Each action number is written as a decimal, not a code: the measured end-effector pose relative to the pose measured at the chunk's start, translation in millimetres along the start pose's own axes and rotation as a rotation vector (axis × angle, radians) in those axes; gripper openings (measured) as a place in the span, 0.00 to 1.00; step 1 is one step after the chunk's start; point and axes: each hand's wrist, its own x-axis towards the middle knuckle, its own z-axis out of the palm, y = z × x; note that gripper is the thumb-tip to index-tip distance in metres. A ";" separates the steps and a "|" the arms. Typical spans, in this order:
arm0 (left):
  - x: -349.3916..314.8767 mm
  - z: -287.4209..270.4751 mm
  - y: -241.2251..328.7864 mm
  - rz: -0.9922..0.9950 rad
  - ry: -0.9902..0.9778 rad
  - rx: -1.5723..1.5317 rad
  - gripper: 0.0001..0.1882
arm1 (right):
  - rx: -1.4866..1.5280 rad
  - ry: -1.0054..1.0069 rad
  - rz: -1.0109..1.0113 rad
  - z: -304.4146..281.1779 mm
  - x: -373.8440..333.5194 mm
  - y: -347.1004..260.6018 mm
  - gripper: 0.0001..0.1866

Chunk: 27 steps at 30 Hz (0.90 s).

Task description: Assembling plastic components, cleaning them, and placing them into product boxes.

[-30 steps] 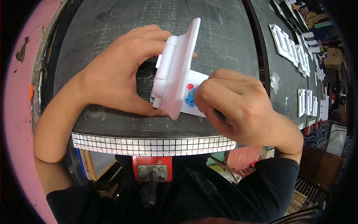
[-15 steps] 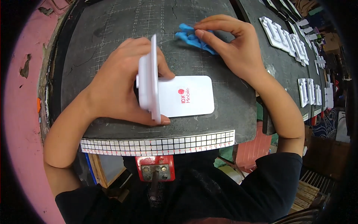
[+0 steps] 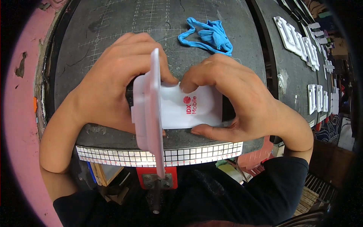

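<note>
Between my hands is a white plastic stand. Its flat panel [image 3: 172, 113] with a red print faces up, and its upright part [image 3: 155, 106] rises at the panel's left end. My left hand [image 3: 123, 68] is closed around that left end, with its thumb and fingers at the near and far edges and its palm partly hidden. Across the panel's right half, my right hand [image 3: 242, 90] is closed too, fingertips at the far edge and thumb at the near edge. A crumpled blue cloth [image 3: 216, 37] with a long loop lies beyond my right hand, apart from it.
A dark, scratched work board [image 3: 113, 22] with white grid lines lies under my hands. Along its near edge runs a white ruled strip [image 3: 193, 153], with a red metal bracket [image 3: 143, 178] below. White plastic parts [image 3: 293, 41] lie at the right. A pink wall [image 3: 22, 113] stands left.
My right hand has let go of the blue cloth and come nearer to grip the panel. The stand's upright part reaches closer to me. My left hand stays around the same end.
</note>
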 end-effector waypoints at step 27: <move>-4.1 1.8 -3.6 0.019 0.019 0.007 0.33 | -0.020 -0.051 -0.108 3.5 3.1 3.6 0.37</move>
